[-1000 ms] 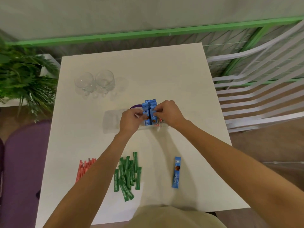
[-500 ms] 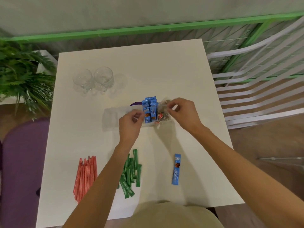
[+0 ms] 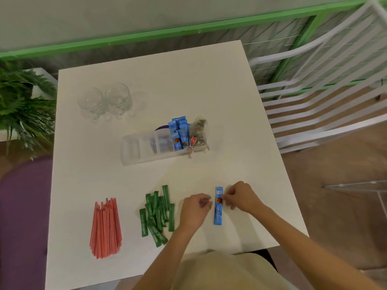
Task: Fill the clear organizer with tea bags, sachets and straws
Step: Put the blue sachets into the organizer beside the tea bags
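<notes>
The clear organizer lies in the middle of the white table. Several blue sachets stand upright in one compartment, and tea bags fill the rightmost one. A single blue sachet lies flat near the front edge. My right hand pinches its right edge with the fingertips. My left hand hovers just left of that sachet, fingers loosely curled, holding nothing. A pile of green sachets and a bundle of red straws lie on the table to the left.
Two clear glasses stand at the table's back left. A purple item shows in a middle compartment of the organizer. A green plant and a purple seat are on the left, a white slatted chair on the right.
Both hands left the organizer and came back to the front of the table, to the single blue sachet. The tea bags and blue sachets stay in the organizer.
</notes>
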Motion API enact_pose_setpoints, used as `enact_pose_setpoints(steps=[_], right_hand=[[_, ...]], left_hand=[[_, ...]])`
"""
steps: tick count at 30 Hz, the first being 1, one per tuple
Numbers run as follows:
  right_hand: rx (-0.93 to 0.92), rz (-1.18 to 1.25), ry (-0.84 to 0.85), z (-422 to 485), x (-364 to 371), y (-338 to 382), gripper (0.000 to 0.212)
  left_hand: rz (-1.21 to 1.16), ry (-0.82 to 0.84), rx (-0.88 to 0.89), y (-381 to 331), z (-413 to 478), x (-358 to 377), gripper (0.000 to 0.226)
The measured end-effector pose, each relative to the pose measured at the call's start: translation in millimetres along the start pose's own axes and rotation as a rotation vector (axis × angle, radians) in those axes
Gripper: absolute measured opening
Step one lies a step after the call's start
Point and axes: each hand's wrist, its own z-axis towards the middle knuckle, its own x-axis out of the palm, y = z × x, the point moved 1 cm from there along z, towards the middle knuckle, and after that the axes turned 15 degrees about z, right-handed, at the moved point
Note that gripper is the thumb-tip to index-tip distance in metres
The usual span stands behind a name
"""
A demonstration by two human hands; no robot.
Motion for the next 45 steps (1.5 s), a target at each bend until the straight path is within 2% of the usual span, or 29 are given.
enact_pose_setpoints(steps=[5, 10, 17, 24, 32, 36, 45], right_hand=[[0.004, 0.236, -0.044, -5, 14, -7, 0.015], [-0.032, 0.264, -0.048, -7, 20, -3, 0.014], [-0.119, 0.402, 0.036, -11, 12, 23, 0.013], [-0.295, 0.343, 0.131, -8, 5, 76, 0.012], [-0.479, 0.294, 0.144, 12, -7, 158, 0.021], [-0.535, 0.292, 0.088, 17, -12, 193, 0.017], [-0.577, 0.166, -0.058, 39, -5, 216, 0.007]], left_hand=[[0.003, 0.003, -0.004, -12, -2, 8, 0.016], [-0.084, 0.030, -0.007, -14, -4, 5, 0.014], [-0.222, 0.056, -0.019, -18, -7, -15, 0.021], [-0.097, -0.093, 0.122, -21, -1, -48, 0.015], [-0.220, -0.325, 0.141, -26, 12, -92, 0.011], [-0.355, -0.328, 0.074, -15, 16, -98, 0.008], [-0.350, -0.305, 0.025, 0, 14, -104, 0.008]])
